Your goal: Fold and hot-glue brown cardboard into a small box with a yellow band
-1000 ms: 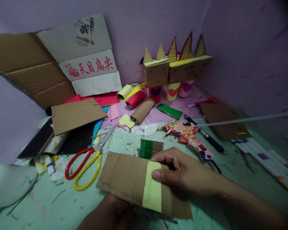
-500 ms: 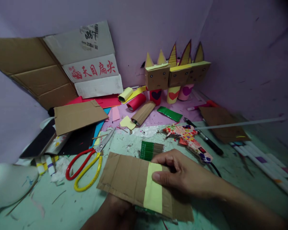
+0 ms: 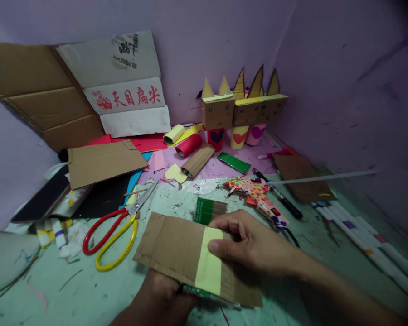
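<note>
A brown cardboard strip (image 3: 173,246) with a pale yellow paper band (image 3: 209,262) across it is held low in front of me. My right hand (image 3: 238,240) pinches its upper edge near the band, thumb on top and fingers behind. Under the strip's lower left edge is my left hand (image 3: 166,290), its fingers mostly hidden beneath the cardboard. Some green shiny material (image 3: 204,293) shows below the strip, close to my left fingers. Just behind the strip lies a green and brown corrugated piece (image 3: 209,210).
Scissors (image 3: 134,209) with red and yellow handles lie left of the strip. A patterned glue gun (image 3: 258,199) rests to the right, near a black pen (image 3: 285,201) and markers (image 3: 360,235). Box-headed cardboard figures (image 3: 219,112) stand at the back wall.
The whole view has shifted a little, so most things appear slightly farther left. The cardboard strip stays in my right hand, and more of my left hand shows below it.
</note>
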Demonstrator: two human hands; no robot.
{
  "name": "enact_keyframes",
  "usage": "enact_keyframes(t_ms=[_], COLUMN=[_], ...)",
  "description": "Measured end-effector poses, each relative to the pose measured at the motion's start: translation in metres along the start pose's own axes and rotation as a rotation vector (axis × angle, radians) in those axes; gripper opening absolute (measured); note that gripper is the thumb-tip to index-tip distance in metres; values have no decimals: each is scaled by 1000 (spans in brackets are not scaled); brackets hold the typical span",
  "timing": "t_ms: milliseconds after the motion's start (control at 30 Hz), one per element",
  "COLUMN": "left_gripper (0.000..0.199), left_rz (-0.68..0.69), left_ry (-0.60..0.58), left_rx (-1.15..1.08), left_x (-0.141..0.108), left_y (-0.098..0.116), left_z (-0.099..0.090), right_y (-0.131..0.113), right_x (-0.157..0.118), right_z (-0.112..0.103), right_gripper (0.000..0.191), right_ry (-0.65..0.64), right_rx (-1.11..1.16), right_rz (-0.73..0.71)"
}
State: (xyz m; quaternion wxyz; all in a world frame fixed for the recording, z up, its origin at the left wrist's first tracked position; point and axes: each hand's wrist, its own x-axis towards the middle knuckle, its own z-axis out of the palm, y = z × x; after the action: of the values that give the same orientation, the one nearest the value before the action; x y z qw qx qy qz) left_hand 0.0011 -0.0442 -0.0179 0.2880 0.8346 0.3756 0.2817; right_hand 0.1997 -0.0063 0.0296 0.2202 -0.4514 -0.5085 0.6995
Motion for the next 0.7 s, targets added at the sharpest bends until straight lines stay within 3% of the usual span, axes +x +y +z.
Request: enact_keyframes(t_ms=[200,367,500,567,700], left_gripper=[42,35,22,16,23], left_rz=[-13,-80,-146,-116,16], left_ry=[-6,-17,105,199,368], left_rx=[-9,-171,-290,-207,169], left_x=[1,7,12,10,0], left_y=[-3,3,13,14,9], left_z=[5,5,5,6,8], right_y=[2,3,1,0,-2], right_x=[0,0,0,0,0], right_z=[0,-1,-1,-1,-1], right_gripper=[17,17,15,15,16], right_ry=[3,-4,51,69,71], right_rx=[-21,-21,-36,-46,-64], right_rz=[-34,-66,-88,-91,-81])
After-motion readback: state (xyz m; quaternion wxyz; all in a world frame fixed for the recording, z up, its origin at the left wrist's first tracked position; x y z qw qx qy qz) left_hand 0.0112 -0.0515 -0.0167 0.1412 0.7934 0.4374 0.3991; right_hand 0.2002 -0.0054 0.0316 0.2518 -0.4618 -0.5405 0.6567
